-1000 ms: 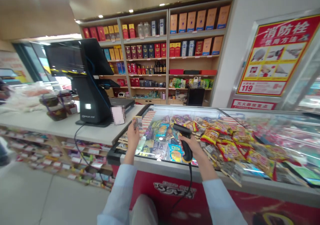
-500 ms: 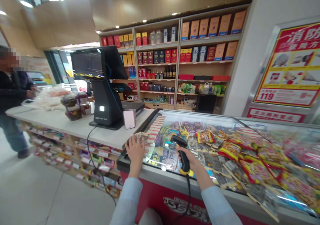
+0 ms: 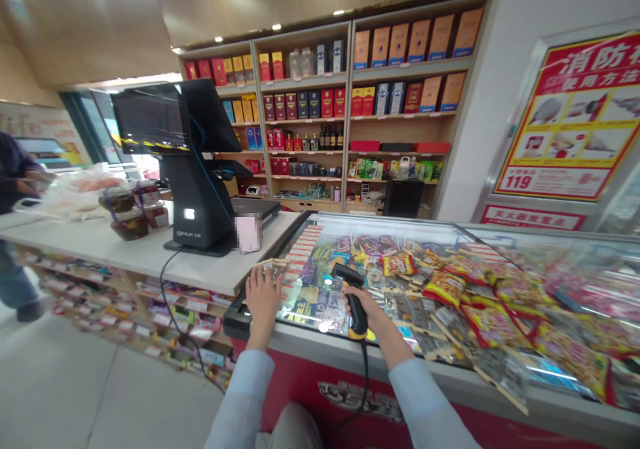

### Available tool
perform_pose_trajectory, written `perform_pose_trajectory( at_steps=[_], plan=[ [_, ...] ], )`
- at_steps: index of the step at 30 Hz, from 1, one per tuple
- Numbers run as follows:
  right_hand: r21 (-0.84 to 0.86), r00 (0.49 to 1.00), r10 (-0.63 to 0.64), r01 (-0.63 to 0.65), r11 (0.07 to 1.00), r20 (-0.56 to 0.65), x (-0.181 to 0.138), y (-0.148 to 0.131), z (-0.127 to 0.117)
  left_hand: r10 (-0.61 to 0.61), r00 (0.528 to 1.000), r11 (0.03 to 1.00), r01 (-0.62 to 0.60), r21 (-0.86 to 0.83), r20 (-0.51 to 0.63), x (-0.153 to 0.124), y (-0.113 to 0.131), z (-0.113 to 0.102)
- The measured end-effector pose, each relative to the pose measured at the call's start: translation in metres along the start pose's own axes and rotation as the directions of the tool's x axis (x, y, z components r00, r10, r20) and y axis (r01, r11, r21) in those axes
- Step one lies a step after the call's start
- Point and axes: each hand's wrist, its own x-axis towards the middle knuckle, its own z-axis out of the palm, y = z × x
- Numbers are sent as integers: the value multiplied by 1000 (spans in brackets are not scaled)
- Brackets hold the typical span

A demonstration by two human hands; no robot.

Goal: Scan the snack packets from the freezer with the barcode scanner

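Observation:
My left hand lies flat, fingers stretched out, on a small snack packet at the left end of the glass freezer lid, next to the counter's edge. My right hand grips a black barcode scanner by its handle. The scanner's head points toward the packet, and its cable hangs down in front of the freezer. Under the glass lie several coloured snack packets.
A black checkout terminal stands on the white counter, with jars and a plastic bag to its left. Another person stands at the far left. Shelves of boxes and bottles line the back wall; a red poster hangs at the right.
My left hand lowered the packet from in front of the scanner onto the glass lid and flattened on it. The scanner stayed in my right hand. A person came into view at the left.

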Motion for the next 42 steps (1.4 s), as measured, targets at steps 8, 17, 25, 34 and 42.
perform_pose_trajectory(
  at_steps=[8, 17, 25, 34, 42],
  plan=[
    [9, 996, -61, 62, 998, -64, -39, -18, -19, 147, 984, 989, -149, 13, 99, 3, 13, -12],
    [11, 931, -238, 251, 968, -278, -116, -112, -119, 361, 925, 891, -306, -334, 116, 7, 153, -14],
    [41, 911, -247, 275, 961, -331, -149, -125, -179, 445, 871, 717, -205, -666, 210, -28, 271, 8],
    [48, 865, -234, 283, 958, -445, -149, -94, -216, 471, 768, 812, -187, -553, 433, -102, 307, 35],
    [-5, 835, -313, 349, 937, -452, -146, -86, -213, 456, 758, 850, -217, -480, 467, -106, 304, 33]
  ],
)
